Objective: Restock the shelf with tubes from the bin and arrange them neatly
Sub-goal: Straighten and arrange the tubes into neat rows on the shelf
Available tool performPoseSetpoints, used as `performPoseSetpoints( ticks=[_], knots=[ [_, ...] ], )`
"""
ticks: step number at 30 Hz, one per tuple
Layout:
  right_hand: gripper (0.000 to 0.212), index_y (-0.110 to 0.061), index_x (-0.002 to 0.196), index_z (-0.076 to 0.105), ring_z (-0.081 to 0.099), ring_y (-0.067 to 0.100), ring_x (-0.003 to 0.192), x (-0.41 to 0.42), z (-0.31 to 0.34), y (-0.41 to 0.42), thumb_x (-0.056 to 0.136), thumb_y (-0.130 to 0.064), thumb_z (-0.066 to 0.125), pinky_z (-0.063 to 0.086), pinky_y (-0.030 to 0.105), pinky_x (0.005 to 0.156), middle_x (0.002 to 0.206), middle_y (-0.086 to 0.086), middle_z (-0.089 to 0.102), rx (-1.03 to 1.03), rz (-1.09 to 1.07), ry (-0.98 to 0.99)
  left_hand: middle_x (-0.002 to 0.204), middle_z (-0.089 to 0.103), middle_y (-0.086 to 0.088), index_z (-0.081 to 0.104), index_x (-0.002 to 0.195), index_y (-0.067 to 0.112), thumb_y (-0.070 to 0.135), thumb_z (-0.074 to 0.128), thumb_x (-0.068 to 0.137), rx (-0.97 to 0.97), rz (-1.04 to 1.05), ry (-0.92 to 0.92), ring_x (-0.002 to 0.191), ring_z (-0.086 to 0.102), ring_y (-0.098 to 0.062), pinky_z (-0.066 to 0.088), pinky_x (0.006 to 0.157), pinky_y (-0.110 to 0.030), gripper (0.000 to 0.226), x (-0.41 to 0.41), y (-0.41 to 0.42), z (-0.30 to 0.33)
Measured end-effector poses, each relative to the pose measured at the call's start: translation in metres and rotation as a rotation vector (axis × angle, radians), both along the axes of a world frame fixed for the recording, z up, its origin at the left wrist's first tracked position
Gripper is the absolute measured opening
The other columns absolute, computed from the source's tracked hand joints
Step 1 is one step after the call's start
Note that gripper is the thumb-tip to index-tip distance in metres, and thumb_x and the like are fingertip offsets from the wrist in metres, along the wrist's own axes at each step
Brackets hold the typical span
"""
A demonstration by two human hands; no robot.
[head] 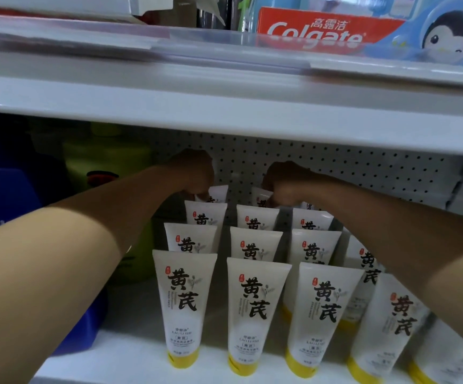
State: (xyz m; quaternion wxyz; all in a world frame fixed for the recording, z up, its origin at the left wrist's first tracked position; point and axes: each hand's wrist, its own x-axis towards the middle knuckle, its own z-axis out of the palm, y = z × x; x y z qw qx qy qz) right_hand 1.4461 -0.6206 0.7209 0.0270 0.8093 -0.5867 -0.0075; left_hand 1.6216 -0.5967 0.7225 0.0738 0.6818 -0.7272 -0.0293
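White tubes with yellow caps and black characters stand cap-down in rows on the white shelf (130, 353), such as the front-left tube (184, 306) and the tilted front-right tube (393, 328). Both my arms reach deep to the back row. My left hand (194, 173) grips the top of the rearmost tube of the left column (219, 194). My right hand (285, 181) grips the top of the rearmost tube of the middle column (260, 196). The fingertips are hidden in shadow.
A perforated back panel (363, 167) closes the shelf behind the tubes. Blue containers (6, 195) and green bottles (108, 162) stand to the left. The upper shelf edge (224, 106) hangs low overhead, holding a red Colgate box (316, 29) and a blue penguin package (446, 31).
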Motion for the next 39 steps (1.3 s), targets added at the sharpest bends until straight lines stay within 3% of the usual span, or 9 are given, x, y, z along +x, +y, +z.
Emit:
performPoseSetpoints(
  ticks=[1, 3, 8, 12, 19, 27, 33, 39],
  knots=[
    [0.013, -0.001, 0.087, 0.060, 0.054, 0.017, 0.078, 0.000, 0.000, 0.001, 0.089, -0.014, 0.061, 0.039, 0.020, 0.057, 0.092, 0.005, 0.056, -0.008, 0.034, 0.000, 0.117, 0.060, -0.011, 0.061, 0.116, 0.004, 0.021, 0.066, 0.085, -0.021, -0.012, -0.023, 0.105, 0.057, -0.024, 0.045, 0.084, -0.028, 0.036, 0.001, 0.001, -0.001],
    [0.024, -0.001, 0.109, 0.063, 0.056, 0.022, 0.101, 0.001, 0.000, 0.005, 0.091, -0.017, 0.058, 0.041, 0.022, 0.072, 0.116, 0.008, 0.056, -0.018, 0.077, 0.017, 0.119, 0.060, -0.012, 0.062, 0.116, 0.004, 0.019, 0.065, 0.085, -0.036, -0.031, -0.030, 0.108, 0.057, -0.024, 0.045, 0.086, -0.028, 0.034, 0.002, 0.003, -0.001],
    [0.032, -0.006, 0.121, 0.058, 0.053, 0.022, 0.113, 0.008, -0.003, 0.007, 0.091, -0.014, 0.060, 0.040, 0.022, 0.081, 0.129, 0.008, 0.052, -0.057, 0.104, -0.047, 0.121, 0.060, -0.011, 0.062, 0.117, 0.005, 0.017, 0.065, 0.085, -0.052, -0.030, -0.022, 0.112, 0.056, -0.024, 0.044, 0.090, -0.028, 0.034, 0.002, 0.006, -0.001],
    [0.035, -0.006, 0.125, 0.056, 0.052, 0.022, 0.115, 0.010, -0.002, 0.009, 0.091, -0.015, 0.060, 0.042, 0.023, 0.088, 0.131, 0.008, 0.051, -0.036, 0.099, -0.068, 0.123, 0.058, -0.010, 0.060, 0.119, 0.007, 0.015, 0.065, 0.085, -0.049, -0.024, 0.014, 0.112, 0.055, -0.024, 0.044, 0.088, -0.027, 0.035, 0.004, 0.006, -0.001],
    [0.040, -0.010, 0.129, 0.053, 0.050, 0.021, 0.118, 0.005, 0.001, 0.011, 0.090, -0.015, 0.061, 0.037, 0.020, 0.080, 0.135, 0.006, 0.048, -0.001, 0.075, -0.129, 0.125, 0.058, -0.010, 0.060, 0.120, 0.008, 0.014, 0.066, 0.084, -0.033, -0.032, 0.077, 0.111, 0.056, -0.023, 0.042, 0.081, -0.024, 0.037, 0.003, 0.004, -0.001],
    [0.029, -0.007, 0.120, 0.059, 0.054, 0.021, 0.112, 0.003, -0.003, 0.012, 0.091, -0.008, 0.057, 0.046, 0.026, 0.089, 0.128, 0.006, 0.053, -0.012, 0.080, -0.154, 0.124, 0.058, -0.010, 0.061, 0.117, 0.009, 0.016, 0.066, 0.084, -0.024, -0.016, 0.073, 0.111, 0.056, -0.024, 0.044, 0.083, -0.025, 0.034, 0.000, 0.005, 0.000],
    [0.019, -0.006, 0.109, 0.064, 0.056, 0.019, 0.098, 0.004, -0.008, 0.010, 0.091, -0.009, 0.058, 0.043, 0.022, 0.075, 0.117, 0.008, 0.060, -0.030, 0.096, -0.153, 0.125, 0.058, -0.010, 0.059, 0.121, 0.008, 0.013, 0.068, 0.083, -0.028, 0.014, 0.088, 0.114, 0.055, -0.024, 0.044, 0.085, -0.026, 0.040, 0.002, 0.006, -0.001],
    [0.036, -0.010, 0.127, 0.057, 0.053, 0.021, 0.116, 0.000, -0.003, 0.014, 0.091, -0.016, 0.060, 0.044, 0.025, 0.092, 0.134, 0.005, 0.053, 0.018, 0.084, -0.216, 0.121, 0.061, -0.008, 0.063, 0.115, 0.011, 0.016, 0.068, 0.083, -0.013, 0.013, 0.067, 0.109, 0.057, -0.022, 0.045, 0.083, -0.025, 0.033, 0.004, 0.008, -0.002]
  ],
)
